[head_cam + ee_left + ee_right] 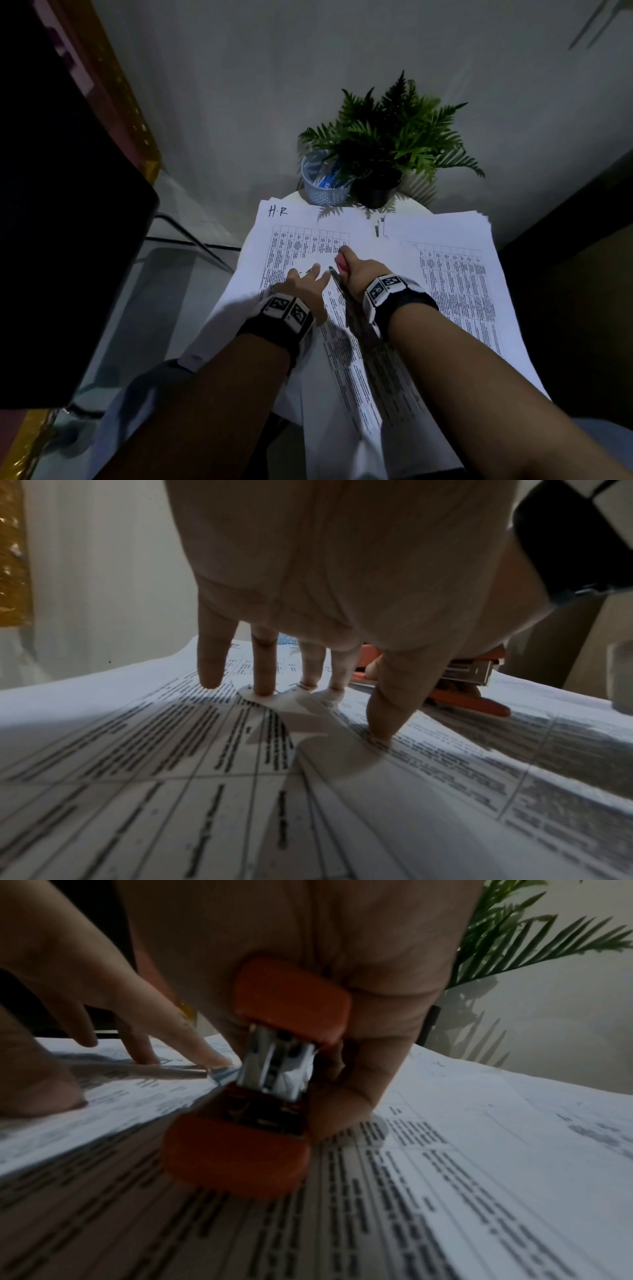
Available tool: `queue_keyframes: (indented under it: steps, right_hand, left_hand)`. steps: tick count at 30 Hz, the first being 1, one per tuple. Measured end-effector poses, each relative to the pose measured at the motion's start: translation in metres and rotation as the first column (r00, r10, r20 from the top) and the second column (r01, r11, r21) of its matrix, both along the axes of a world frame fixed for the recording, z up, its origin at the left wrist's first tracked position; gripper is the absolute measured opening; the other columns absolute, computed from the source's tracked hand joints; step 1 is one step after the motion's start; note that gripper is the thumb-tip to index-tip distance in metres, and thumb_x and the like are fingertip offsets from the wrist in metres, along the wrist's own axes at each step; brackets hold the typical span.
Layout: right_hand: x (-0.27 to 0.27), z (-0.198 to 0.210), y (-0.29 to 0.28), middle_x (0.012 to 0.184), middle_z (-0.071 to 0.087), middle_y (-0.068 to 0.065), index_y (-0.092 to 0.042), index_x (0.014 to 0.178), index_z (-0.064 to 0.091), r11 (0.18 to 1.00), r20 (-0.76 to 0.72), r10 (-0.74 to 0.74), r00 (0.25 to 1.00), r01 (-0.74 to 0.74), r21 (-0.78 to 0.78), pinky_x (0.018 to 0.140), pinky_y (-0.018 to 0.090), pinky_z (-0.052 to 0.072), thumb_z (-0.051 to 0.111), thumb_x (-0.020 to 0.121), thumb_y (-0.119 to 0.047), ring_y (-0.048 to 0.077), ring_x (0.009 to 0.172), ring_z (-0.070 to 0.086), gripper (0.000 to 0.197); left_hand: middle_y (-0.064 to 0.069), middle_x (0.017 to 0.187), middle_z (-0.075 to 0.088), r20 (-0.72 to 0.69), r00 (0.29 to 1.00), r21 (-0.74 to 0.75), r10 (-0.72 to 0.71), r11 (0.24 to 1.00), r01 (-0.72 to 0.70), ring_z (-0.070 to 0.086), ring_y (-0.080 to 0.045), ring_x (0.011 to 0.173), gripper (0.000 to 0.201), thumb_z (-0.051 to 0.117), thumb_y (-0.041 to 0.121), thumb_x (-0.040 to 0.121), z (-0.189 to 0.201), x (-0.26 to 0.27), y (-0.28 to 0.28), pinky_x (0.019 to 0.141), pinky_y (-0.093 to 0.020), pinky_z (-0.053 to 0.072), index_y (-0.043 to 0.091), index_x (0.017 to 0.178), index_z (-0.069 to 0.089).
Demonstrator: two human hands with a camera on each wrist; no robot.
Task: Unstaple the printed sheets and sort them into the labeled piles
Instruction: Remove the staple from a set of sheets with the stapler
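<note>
Right now your left hand lies spread, fingertips pressing the corner of the stapled sheets flat, while your right hand is wrapped around the orange stapler, its metal end pushed in at that same corner. The packet lies at the 6 o'clock side of the small white table, overlapping the pile marked H.R at 10 o'clock; a second pile sits at 2 o'clock.

Watch that corner. It already looks curled and creased under your middle fingers, and if you lever the stapler up hard, the staple is likely to tear through the paper rather than open. I cannot make out the staple itself, so I cannot tell whether the tool has really caught it.

Your index finger rests just beside the metal end; a slip could jab it.

The sheets hang over the table's near edge toward your lap. Ease the left hand's pressure and the packet may slide off, or drag the H.R pile's top sheets with it and mix the sorting.

The fern and the mesh cup at 12 o'clock stand near the piles; a sweeping pull could knock them.
</note>
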State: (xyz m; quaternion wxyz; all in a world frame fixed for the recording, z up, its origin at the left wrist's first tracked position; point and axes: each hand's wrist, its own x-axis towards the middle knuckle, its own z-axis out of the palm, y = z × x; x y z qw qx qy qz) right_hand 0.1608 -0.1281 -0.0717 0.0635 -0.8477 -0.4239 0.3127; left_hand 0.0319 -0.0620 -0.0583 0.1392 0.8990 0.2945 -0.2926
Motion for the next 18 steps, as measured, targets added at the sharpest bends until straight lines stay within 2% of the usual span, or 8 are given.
queue_keyframes:
  steps: [4, 14, 18]
  right_hand:
    - [0.0018, 0.001, 0.0024, 0.12, 0.06, 0.022, -0.02, 0.149, 0.015, 1.0, -0.001, 0.008, 1.0, -0.008, -0.014, 0.085, 0.032, 0.042, 0.035, 0.1, -0.031, 0.037, 0.108, 0.058, 0.054]
    - [0.0035, 0.0046, -0.0006, 0.122, 0.06, 0.021, -0.019, 0.147, 0.019, 1.0, -0.04, -0.019, 0.999, 0.02, 0.005, 0.076, 0.027, 0.032, 0.038, 0.099, -0.031, 0.036, 0.109, 0.057, 0.053]
    - [0.0051, 0.0041, -0.0012, 0.119, 0.061, 0.021, -0.018, 0.145, 0.021, 0.999, -0.074, -0.035, 0.997, 0.036, 0.006, 0.078, 0.029, 0.036, 0.039, 0.099, -0.028, 0.036, 0.106, 0.058, 0.051]
  left_hand:
    - [0.01, 0.159, 0.0, 0.013, 1.0, 0.008, -0.003, 1.0, 0.002, 0.017, -0.032, 0.138, 0.078, 0.052, 0.033, 0.089, -0.0005, 0.0005, -0.0003, 0.105, -0.051, 0.036, 0.032, 0.15, 0.004]
    - [0.01, 0.159, 0.001, 0.031, 0.999, 0.017, -0.008, 1.0, 0.007, 0.018, -0.032, 0.138, 0.078, 0.052, 0.03, 0.089, -0.0018, -0.001, -0.0008, 0.106, -0.049, 0.036, 0.032, 0.15, 0.004]
    - [0.01, 0.159, 0.001, 0.022, 1.0, 0.02, -0.001, 1.0, 0.001, 0.017, -0.032, 0.139, 0.08, 0.053, 0.029, 0.088, -0.002, 0.0021, -0.0003, 0.107, -0.048, 0.035, 0.033, 0.151, 0.003]
